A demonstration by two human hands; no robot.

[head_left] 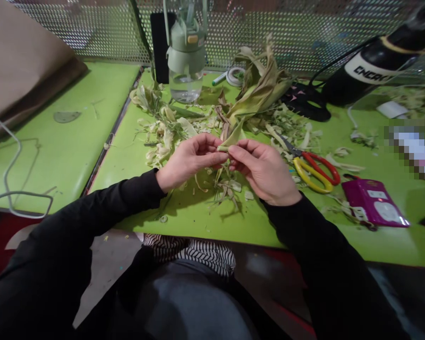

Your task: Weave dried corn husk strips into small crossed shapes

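Between my two hands, over the green table (184, 212), is a pale green strip of corn husk (233, 136). My left hand (194, 158) pinches its near end from the left, thumb and fingers closed together. My right hand (264, 167) grips the same end from the right between thumb and forefinger. Behind them lies a bundle of dried corn husks (258, 99). Husk scraps (166, 127) are scattered around and below my hands. Scissors (317, 172) with one red and one yellow handle rest beside my right hand, blades pointing away.
A water bottle (186, 61) stands at the back beside a dark phone-like slab (160, 47). A tape roll (235, 76) and a marker (218, 78) lie nearby. To the right are a black bottle-shaped object (371, 66) and a purple packet (375, 203). Brown paper (24, 56) covers the far left.
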